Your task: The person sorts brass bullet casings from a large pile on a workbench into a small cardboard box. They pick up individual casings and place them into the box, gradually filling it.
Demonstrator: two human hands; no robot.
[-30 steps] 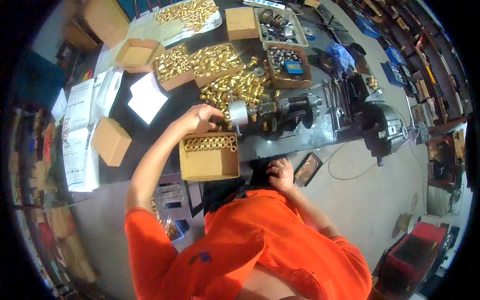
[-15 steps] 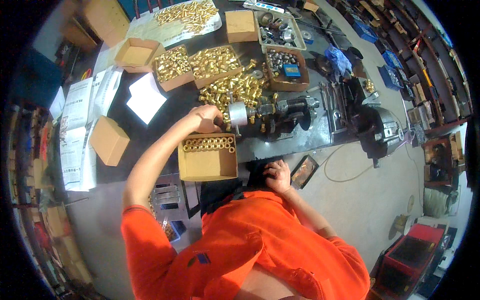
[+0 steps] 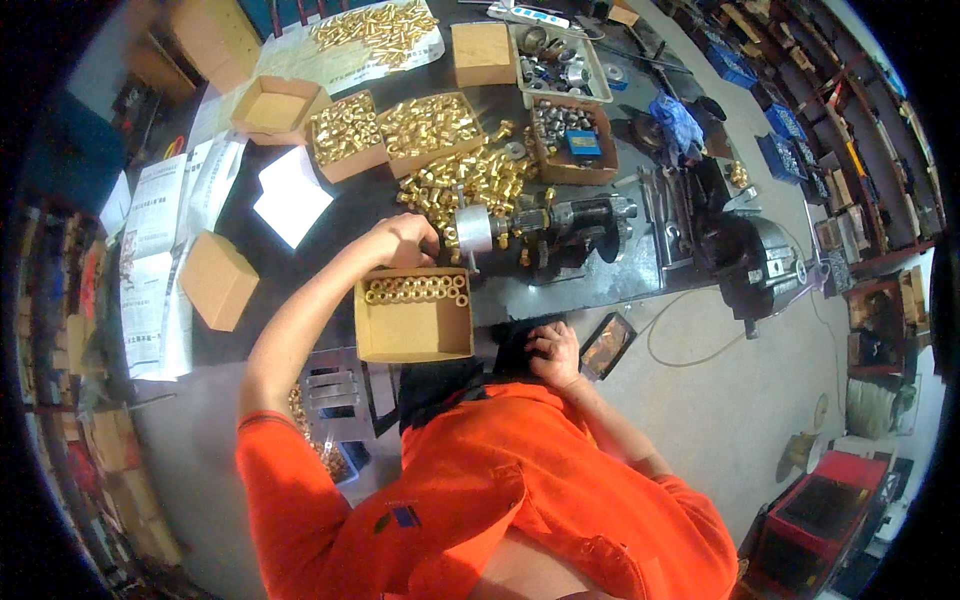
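My left hand (image 3: 405, 240) is over the table, just behind an open cardboard box (image 3: 412, 335) and left of a silver cylinder (image 3: 473, 229) on a black bench device (image 3: 590, 213). Its fingers are curled together, and what they hold, if anything, is hidden. Rows of brass nuts (image 3: 412, 289) line the far side of the box, whose near part is bare cardboard. Behind the cylinder lies a loose heap of brass fittings (image 3: 470, 180). Down by my dark-clothed leg rests my right hand (image 3: 553, 352), fingers bent in a loose fist with nothing visible in them.
Two cardboard boxes (image 3: 348, 168) of brass parts stand beyond the heap. More brass pieces (image 3: 375, 35) lie on paper at the back. Wrenches (image 3: 672, 215) and a vise (image 3: 755, 265) are on the right. Newspaper (image 3: 160, 260) and an upturned carton (image 3: 220, 282) are on the left.
My left hand has drawn slightly left, away from the silver cylinder. My right hand stays in place by my leg.
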